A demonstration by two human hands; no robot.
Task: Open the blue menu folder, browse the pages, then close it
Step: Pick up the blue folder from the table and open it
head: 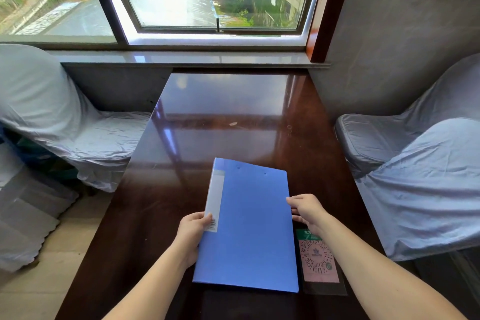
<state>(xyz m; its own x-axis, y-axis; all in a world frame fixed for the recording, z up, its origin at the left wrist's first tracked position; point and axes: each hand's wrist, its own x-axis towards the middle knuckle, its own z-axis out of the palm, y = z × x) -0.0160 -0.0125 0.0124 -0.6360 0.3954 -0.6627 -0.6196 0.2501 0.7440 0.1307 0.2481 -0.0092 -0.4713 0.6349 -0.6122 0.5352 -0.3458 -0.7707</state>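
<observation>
Blue menu folder [249, 226] closed, flat on dark counter [233, 117], near edge. Left hand [191, 234] grips spine side, thumb on cover. Right hand [307, 212] at opposite edge, fingers curled onto it. QR card [318, 258] just beside folder, right.

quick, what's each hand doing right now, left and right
Left hand: grip closed on the spine edge of the blue menu folder.
Right hand: fingers curled at the folder's right edge; a firm grip cannot be told.
</observation>
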